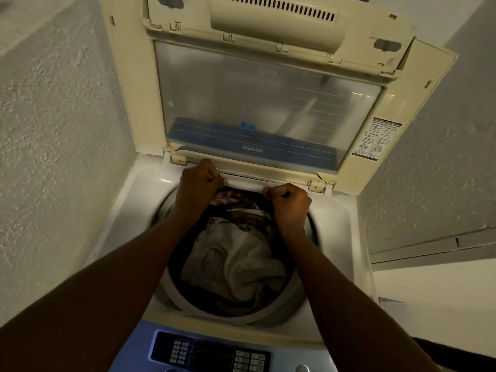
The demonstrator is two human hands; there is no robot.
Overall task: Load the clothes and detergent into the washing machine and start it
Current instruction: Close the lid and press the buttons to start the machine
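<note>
— Where are the clothes [236, 253] being kept?
— Inside the drum [171, 288], lid [268, 98] propped upright for access.
— And the hands?
— The detergent drawer [247, 181] at the back rim is being gripped by the left hand [198, 181] and right hand [290, 200], both fisted, probably for detergent.

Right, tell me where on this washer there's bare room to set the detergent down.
Bare white deck left of the drum, bordered by the wall and the left hand; a narrower strip right of the drum, beside the right hand. The drum is crowded with clothes, and both hands fill the back edge at the white drawer.
</note>
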